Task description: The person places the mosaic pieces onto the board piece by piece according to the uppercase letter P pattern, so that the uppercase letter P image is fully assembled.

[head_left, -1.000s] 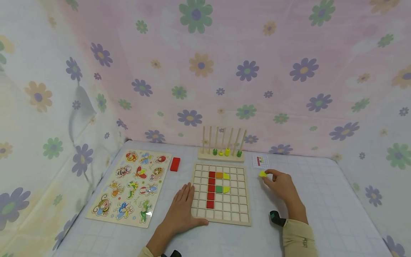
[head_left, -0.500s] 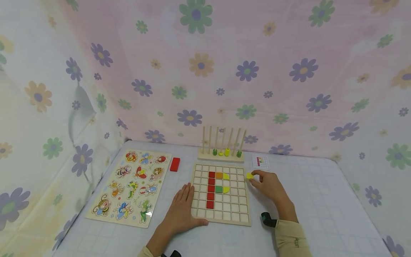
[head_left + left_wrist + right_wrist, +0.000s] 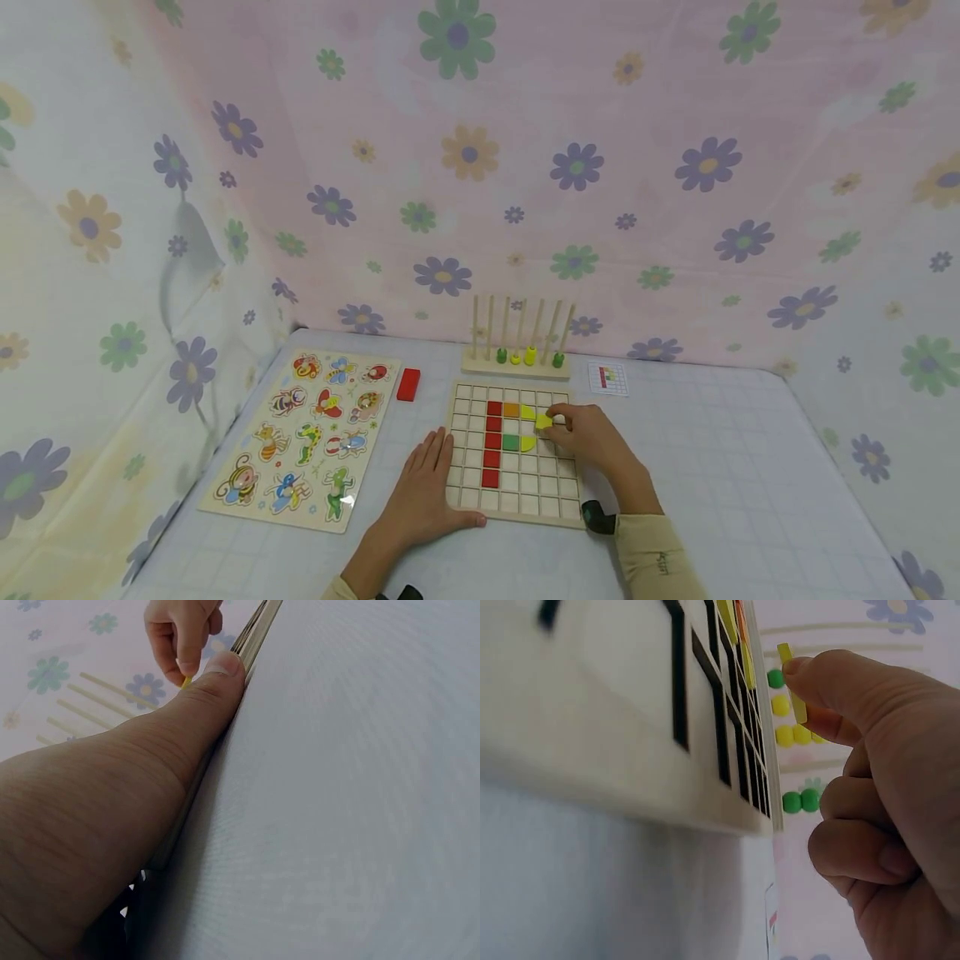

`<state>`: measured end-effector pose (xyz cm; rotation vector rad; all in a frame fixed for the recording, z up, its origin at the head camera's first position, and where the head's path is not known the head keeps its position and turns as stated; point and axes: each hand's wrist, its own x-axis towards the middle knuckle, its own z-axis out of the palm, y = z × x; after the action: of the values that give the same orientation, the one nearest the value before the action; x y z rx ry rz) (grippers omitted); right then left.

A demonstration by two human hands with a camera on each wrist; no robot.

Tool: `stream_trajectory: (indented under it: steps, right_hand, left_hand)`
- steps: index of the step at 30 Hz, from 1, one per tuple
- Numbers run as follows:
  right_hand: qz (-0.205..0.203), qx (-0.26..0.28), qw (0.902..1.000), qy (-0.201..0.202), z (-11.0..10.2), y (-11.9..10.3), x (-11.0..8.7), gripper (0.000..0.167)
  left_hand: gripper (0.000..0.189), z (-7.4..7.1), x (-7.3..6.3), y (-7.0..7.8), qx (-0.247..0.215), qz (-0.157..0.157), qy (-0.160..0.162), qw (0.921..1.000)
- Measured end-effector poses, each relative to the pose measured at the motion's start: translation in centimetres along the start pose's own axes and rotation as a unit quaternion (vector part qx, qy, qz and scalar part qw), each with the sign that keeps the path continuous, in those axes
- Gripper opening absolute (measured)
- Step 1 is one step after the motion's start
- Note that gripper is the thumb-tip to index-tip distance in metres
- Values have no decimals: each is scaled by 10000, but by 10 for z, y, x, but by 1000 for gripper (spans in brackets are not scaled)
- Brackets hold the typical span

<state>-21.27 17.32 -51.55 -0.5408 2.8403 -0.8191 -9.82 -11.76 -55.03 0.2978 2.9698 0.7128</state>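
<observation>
My right hand (image 3: 596,437) pinches a small yellow tile (image 3: 543,422) between thumb and index finger, over the right half of a wooden grid board (image 3: 528,505). In the right wrist view the tile is seen edge-on, apart from the board. On the grid lie a column of red tiles (image 3: 491,458), an orange tile (image 3: 512,410), a green tile (image 3: 511,442) and two yellow tiles with a rounded side, one the lower yellow tile (image 3: 528,444). My left hand (image 3: 422,492) rests against the board's left side, fingers straight, its thumb along the near edge.
Behind the board stands a peg rack (image 3: 480,365) with green and yellow beads. A pattern card (image 3: 608,379) lies at the back right. To the left are a red block (image 3: 408,384) and an insect puzzle board (image 3: 262,500). Flowered cloth walls surround the table.
My right hand has carried the yellow tile leftward from beside the pattern card to over the grid board. My left hand has stayed in place.
</observation>
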Motion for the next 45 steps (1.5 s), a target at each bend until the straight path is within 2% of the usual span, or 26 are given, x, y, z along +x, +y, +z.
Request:
stream_trajectory:
  steps: [7, 20, 33, 39, 45]
  right_hand:
    - [-239, -26, 9996, -117, 7, -9, 6, 28]
    - [-197, -88, 9992, -322, 12, -16, 10, 23]
    - [-111, -106, 9996, -236, 12, -18, 8, 30]
    - [-22, -122, 9996, -238, 13, -20, 9, 28]
    - [25, -226, 9997, -74, 13, -17, 8, 23]
  left_hand:
    - [136, 0, -1, 0, 42, 15, 19, 10000]
    - [137, 2, 0, 0, 19, 49, 25, 10000]
    - [136, 2, 1, -1, 74, 56, -46, 9999]
    - [136, 0, 0, -1, 37, 25, -66, 10000]
    - [135, -1, 0, 0, -11, -1, -62, 10000]
